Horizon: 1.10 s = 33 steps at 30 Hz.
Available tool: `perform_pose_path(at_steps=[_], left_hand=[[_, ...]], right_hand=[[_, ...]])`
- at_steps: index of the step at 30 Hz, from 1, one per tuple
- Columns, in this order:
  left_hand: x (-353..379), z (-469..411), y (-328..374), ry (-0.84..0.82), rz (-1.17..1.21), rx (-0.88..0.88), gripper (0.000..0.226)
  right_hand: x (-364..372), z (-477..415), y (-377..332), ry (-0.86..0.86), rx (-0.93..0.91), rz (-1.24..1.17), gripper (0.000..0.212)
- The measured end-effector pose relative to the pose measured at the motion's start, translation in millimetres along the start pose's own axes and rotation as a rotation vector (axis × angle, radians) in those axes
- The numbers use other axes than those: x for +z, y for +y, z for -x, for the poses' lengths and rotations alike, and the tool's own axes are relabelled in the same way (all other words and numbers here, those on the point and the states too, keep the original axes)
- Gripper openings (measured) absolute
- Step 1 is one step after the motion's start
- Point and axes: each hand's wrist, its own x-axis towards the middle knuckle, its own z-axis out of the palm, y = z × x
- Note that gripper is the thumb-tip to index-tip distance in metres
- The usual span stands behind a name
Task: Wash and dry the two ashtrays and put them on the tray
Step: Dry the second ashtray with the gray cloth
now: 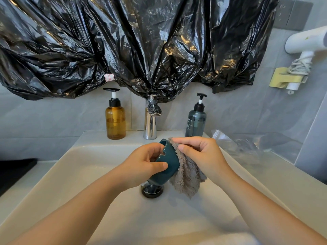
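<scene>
Over the middle of the white sink (88,165), my left hand (141,167) grips the glossy teal ashtray (168,161), tilted, long axis running front to back, notched open rim pointing toward the back edge. Against its right side hangs a grey cloth (187,177), pinched in my right hand (201,152).

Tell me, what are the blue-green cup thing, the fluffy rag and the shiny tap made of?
The teal ashtray looks like glazed ceramic: smooth, glossy, thick-walled; hard plastic is possible. The grey cloth seems microfibre or terry: fuzzy pile, soft hanging folds. The tap looks like chromed metal: it mirrors its surroundings.
</scene>
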Motion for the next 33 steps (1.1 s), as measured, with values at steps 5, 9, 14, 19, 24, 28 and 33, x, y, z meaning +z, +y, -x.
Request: perform_pose_path(at_steps=[5,9,14,19,24,28,33], left_hand=[[1,2,0,-0.041,-0.075,0.001,0.027],[-1,4,3,-0.047,0.051,0.063,0.023],[-5,4,7,-0.052,0.227,0.080,0.033],[-4,8,13,-0.104,0.369,-0.059,0.039],[-4,0,7,0.123,0.335,-0.147,0.021],[-4,-1,3,0.116,0.288,-0.064,0.019],[-7,-1,2,0.122,0.283,-0.048,0.018]], right_hand=[[2,-3,0,-0.036,-0.008,0.010,0.025],[-3,-8,7,0.013,0.124,-0.072,0.023],[-6,-6,5,0.057,0.191,-0.307,0.023],[2,-1,-2,-0.033,0.085,-0.158,0.023],[4,1,-4,-0.055,0.050,-0.121,0.023],[-2,-3,1,0.059,0.097,-0.166,0.020],[-5,-3,3,0.137,0.126,-0.183,0.018]])
